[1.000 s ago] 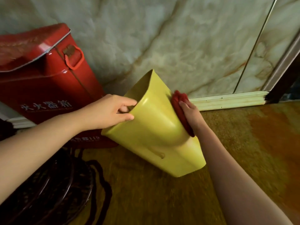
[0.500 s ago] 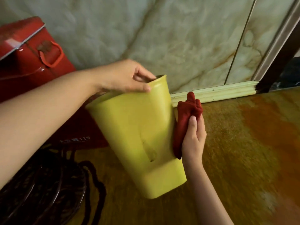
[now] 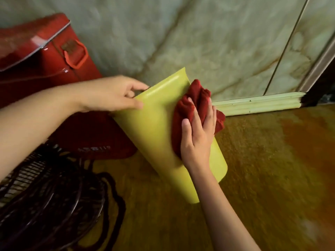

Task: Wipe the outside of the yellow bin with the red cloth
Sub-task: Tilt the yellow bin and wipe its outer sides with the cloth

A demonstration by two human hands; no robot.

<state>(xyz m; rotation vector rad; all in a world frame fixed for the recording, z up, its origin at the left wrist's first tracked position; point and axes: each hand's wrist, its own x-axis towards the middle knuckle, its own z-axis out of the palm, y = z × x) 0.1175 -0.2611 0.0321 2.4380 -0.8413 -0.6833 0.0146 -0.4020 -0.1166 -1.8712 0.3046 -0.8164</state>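
The yellow bin (image 3: 155,134) is tilted in mid-air above the floor, its open rim up and away from me, its base toward me. My left hand (image 3: 110,96) pinches the rim at the upper left. A bunched red cloth (image 3: 190,105) lies against the bin's upper right side. My right hand (image 3: 197,134) presses flat on the cloth, fingers spread over it. The bin's inside is hidden.
A red metal box (image 3: 45,60) with a handle stands at the left against the marble wall (image 3: 199,42). A dark wire fan guard and cable (image 3: 54,200) lie at the lower left. A pale skirting board (image 3: 257,105) runs along the wall; brown floor (image 3: 272,169) spreads right.
The bin has been turned and tipped in my left hand. My right hand with the cloth moved from the bin's right edge onto its near upper face, the cloth now spread wider.
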